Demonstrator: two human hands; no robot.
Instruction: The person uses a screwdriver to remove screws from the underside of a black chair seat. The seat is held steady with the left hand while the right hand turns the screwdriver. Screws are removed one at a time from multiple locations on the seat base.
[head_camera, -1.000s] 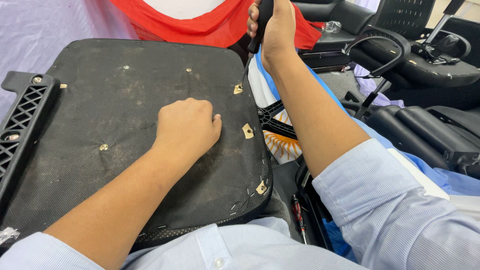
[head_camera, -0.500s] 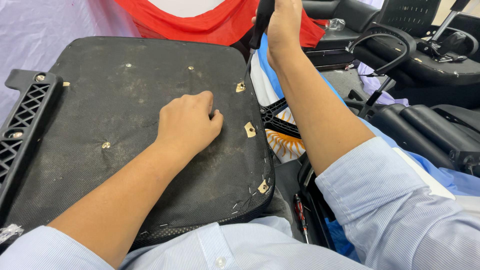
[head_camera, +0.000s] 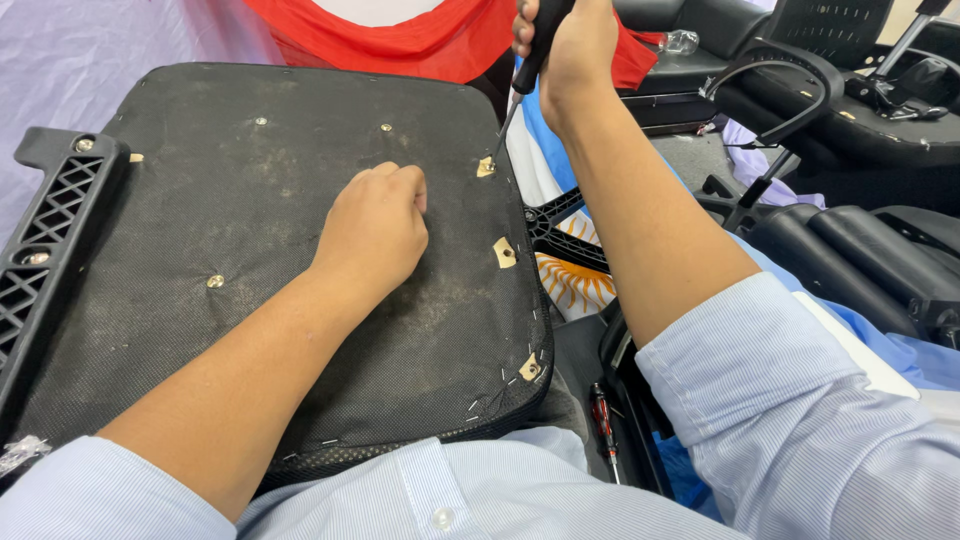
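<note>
Close to the camera are two light blue sleeves (head_camera: 760, 420), rolled up, with both arms bare past the elbow. A small red and black tool (head_camera: 603, 425) lies low between them, partly hidden in the dark gap.

The left hand (head_camera: 375, 228) rests on the black seat bottom (head_camera: 200, 200), which lies upside down. Its fingers are curled into a loose fist and hold nothing that shows.

Farther off, the right hand (head_camera: 570, 45) reaches up and away. Its fingers are wrapped tight around the black handle of a screwdriver (head_camera: 520, 90). The tip touches a small tan tab (head_camera: 486, 167) near the seat's right edge. The top of the handle is cut off by the picture.
</note>
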